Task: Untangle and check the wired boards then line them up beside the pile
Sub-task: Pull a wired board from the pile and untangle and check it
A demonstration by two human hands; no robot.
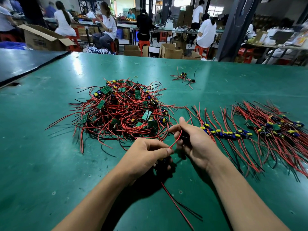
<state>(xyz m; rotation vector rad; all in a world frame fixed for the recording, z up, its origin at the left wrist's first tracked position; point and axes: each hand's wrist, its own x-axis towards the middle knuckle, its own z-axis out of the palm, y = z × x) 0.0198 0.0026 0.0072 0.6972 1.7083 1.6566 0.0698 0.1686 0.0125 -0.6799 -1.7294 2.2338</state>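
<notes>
Left hand (pixel 146 154) curled round a small dark wired board (pixel 162 163), right hand (pixel 195 140) pinching its thin red wire (pixel 176 140), tangled pile of red-wired green boards (pixel 121 107) just behind on the green bench (pixel 50 164), lined-up row of boards (pixel 228 132) at right

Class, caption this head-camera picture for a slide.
Left hand and right hand pinch one red wire near the pile and the row.

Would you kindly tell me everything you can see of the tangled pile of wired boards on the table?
The tangled pile is a loose mound of small green circuit boards with yellow and blue components, knotted in thin red and black wires whose ends splay outward. It lies on the green table, left of the lined-up row. Its near edge reaches the right hand; contact cannot be told.
</notes>
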